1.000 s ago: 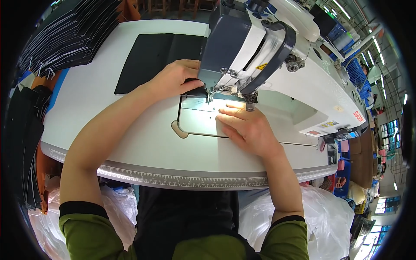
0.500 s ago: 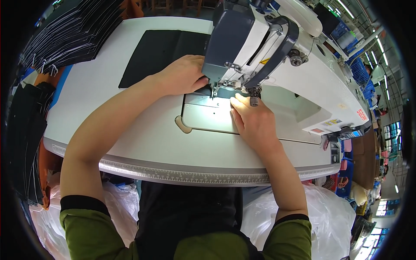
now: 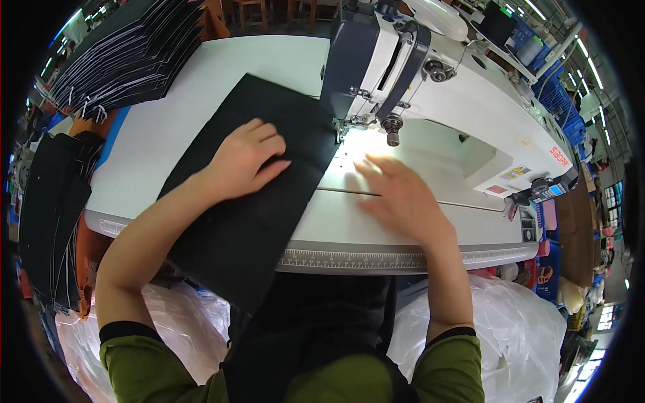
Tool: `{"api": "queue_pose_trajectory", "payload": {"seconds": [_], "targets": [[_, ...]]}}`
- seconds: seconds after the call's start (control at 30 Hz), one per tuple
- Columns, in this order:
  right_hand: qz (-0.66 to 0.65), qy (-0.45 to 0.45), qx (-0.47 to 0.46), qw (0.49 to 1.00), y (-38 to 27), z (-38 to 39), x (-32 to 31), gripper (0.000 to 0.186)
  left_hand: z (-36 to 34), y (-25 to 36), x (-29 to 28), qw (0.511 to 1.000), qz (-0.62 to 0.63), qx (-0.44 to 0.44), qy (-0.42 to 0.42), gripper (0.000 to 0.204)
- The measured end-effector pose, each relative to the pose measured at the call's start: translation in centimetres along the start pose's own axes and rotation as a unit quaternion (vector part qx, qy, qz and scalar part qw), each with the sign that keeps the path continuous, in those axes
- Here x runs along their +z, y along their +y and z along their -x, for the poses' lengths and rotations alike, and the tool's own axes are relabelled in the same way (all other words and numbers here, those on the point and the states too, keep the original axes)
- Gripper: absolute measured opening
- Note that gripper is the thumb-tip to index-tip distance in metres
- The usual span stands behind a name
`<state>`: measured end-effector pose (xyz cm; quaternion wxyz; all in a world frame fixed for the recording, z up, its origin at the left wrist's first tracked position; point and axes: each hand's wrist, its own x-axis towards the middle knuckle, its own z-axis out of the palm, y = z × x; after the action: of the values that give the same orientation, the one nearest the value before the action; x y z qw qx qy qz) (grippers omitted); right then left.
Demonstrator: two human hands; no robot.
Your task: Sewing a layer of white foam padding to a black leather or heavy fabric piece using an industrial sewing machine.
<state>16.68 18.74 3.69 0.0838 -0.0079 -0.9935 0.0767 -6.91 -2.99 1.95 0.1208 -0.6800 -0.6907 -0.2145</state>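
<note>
A large black fabric panel [image 3: 252, 221] lies aslant on the white sewing machine table, its near corner hanging over the front edge toward my lap. My left hand [image 3: 247, 161] rests on top of it, thumb apart and fingers loosely bent, gripping nothing. The panel's right edge reaches the presser foot [image 3: 341, 131] of the sewing machine [image 3: 376, 67], under a bright lamp glow. Right of the fabric, over the bare machine bed, my right hand [image 3: 400, 195] is blurred by motion. Its fingers look stretched out and hold nothing that I can see.
Stacked black pieces [image 3: 127, 54] with pale edges stand at the far left. More dark pieces [image 3: 54, 215] hang by the table's left side. A ruler strip [image 3: 349, 258] follows the front edge. Clear plastic bags [image 3: 490, 329] bulge below the table.
The black panel has swung and come toward me, now past the front edge. My left hand moved left and nearer with it. My right hand has left the presser foot area and moved nearer.
</note>
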Motion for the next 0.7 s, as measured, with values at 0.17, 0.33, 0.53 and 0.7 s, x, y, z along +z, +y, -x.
{"api": "queue_pose_trajectory", "payload": {"seconds": [0.17, 0.33, 0.53, 0.7], "targets": [[-0.067, 0.005, -0.087, 0.994, -8.5, 5.0, 1.5, 0.073, 2.6, 5.1, -1.6, 1.000, 0.001, -0.006, 0.019, 0.015], [-0.056, 0.170, -0.076, 0.981, -13.0, 6.2, 6.7, 0.050, 1.9, 7.2, -2.4, 0.990, 0.038, -0.035, -0.135, 0.014], [-0.130, 0.221, -0.070, 0.964, -12.8, 6.2, 6.8, 0.036, -3.1, 5.4, 1.4, 0.994, -0.054, 0.085, -0.030, 0.021], [-0.148, 0.223, -0.072, 0.961, -11.7, 6.1, 6.3, 0.033, -3.9, 4.7, 2.6, 0.994, -0.064, 0.058, -0.067, 0.028]]}}
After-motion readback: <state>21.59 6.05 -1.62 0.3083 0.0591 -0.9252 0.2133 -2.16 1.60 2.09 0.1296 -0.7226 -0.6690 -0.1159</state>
